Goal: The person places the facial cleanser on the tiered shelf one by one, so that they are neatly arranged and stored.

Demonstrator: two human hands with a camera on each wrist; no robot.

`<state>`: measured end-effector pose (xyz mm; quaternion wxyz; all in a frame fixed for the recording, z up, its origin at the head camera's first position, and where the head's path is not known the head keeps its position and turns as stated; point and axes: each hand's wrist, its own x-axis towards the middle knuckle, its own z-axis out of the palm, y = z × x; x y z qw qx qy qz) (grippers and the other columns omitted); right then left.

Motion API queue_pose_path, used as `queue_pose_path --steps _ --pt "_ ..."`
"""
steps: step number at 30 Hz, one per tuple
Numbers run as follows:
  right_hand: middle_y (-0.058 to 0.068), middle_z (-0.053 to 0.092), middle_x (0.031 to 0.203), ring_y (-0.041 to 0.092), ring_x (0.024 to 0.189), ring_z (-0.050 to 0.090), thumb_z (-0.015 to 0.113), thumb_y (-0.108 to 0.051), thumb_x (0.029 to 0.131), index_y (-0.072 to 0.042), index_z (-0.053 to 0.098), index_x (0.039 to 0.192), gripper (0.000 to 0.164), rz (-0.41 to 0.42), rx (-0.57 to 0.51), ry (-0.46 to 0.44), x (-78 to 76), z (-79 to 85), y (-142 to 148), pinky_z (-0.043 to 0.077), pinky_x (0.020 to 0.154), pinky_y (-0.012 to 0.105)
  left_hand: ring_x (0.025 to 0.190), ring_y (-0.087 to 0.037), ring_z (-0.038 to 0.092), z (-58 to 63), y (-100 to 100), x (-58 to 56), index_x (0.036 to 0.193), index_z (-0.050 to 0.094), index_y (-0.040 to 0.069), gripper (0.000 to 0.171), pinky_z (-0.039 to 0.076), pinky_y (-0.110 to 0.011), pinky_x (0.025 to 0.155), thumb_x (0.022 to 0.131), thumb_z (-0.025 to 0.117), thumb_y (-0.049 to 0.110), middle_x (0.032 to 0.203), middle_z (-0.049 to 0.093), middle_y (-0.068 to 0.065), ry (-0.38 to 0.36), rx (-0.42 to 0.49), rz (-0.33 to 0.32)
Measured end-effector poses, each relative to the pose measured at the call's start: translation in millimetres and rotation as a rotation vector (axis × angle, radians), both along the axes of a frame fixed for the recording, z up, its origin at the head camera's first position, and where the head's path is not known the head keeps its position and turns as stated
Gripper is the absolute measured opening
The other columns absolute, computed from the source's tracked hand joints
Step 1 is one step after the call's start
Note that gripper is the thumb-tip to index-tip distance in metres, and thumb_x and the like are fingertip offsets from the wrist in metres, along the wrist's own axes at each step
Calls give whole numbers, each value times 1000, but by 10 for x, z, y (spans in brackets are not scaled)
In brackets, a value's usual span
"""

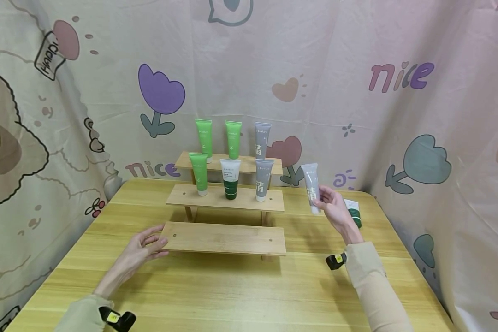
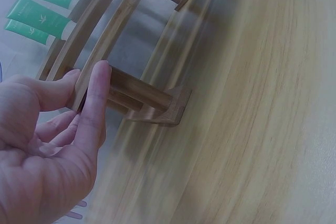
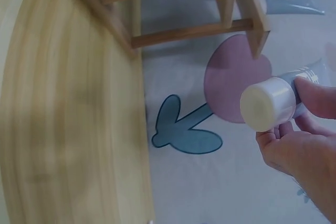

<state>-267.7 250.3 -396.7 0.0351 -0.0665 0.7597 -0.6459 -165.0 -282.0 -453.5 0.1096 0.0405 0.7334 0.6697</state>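
Note:
My right hand (image 1: 335,207) holds a grey squeeze tube (image 1: 311,186) with a white cap pointing down, in the air to the right of a three-tier wooden display stand (image 1: 226,237). In the right wrist view the cap (image 3: 265,104) faces the camera, with thumb and fingers around the tube behind it. My left hand (image 1: 143,244) pinches the left end of the lowest board (image 2: 100,51) between thumb and fingers. On the middle tier stand a green tube (image 1: 199,173), a white-and-dark-green tube (image 1: 230,177) and a grey tube (image 1: 263,180).
Two green tubes (image 1: 234,139) and a grey tube (image 1: 262,139) stand on the top tier. Another white-and-dark-green tube (image 1: 353,212) is on the wooden table (image 1: 232,295), partly behind my right hand. A printed curtain (image 1: 323,41) hangs behind and at both sides.

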Motion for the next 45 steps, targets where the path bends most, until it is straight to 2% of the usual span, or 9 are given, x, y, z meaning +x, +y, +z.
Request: queue_pose_path --steps 3,5,8,10,17,24,35,45 --pt "29 33 155 18 129 46 52 5 98 9 24 154 62 2 -8 15 23 43 -27 40 123 32 94 -7 69 -2 -1 -1 155 11 -13 72 64 -26 91 103 57 8 113 57 -2 0 0 1" --pt "27 37 151 12 122 49 53 4 97 9 26 153 62 -1 -18 27 41 71 -45 46 115 21 94 -7 69 -3 -2 0 155 11 -13 73 64 -26 91 103 57 9 114 56 -2 -1 -1 0" --pt "16 46 141 6 115 51 55 5 96 10 29 151 61 -13 -38 34 71 115 -74 47 101 9 94 -7 68 -3 -2 -1 155 11 -13 73 64 -26 92 103 57 9 114 55 -3 -1 -2 -1" --pt "10 49 135 5 112 52 57 5 96 10 29 150 62 -16 -50 41 95 147 -95 48 97 7 94 -7 68 -2 -3 -1 155 11 -13 73 64 -27 92 103 57 9 114 55 -3 -2 -1 -1" --pt "5 53 130 2 110 56 61 6 93 11 30 150 65 -19 -72 66 134 225 -164 49 98 7 95 -7 69 -1 -7 -2 155 10 -13 73 64 -28 92 103 57 9 112 58 1 1 7 -7" --pt "-10 60 114 3 106 59 64 9 88 13 35 147 65 -8 -112 92 171 286 -241 53 97 9 95 -8 68 3 -5 1 155 10 -12 73 64 -28 93 103 56 8 113 57 0 0 7 -10" --pt "-14 67 104 6 99 62 68 12 83 15 46 137 58 20 -125 176 222 345 -399 56 93 14 96 -7 67 -7 4 -3 155 11 -12 73 64 -25 92 103 57 9 117 55 -2 -1 -15 1" --pt "-13 70 100 5 96 65 71 13 80 1 59 124 47 40 -150 191 276 374 -556 58 91 15 96 -7 67 -10 2 -4 155 11 -12 73 64 -26 93 102 57 9 117 54 -4 -1 -12 6"
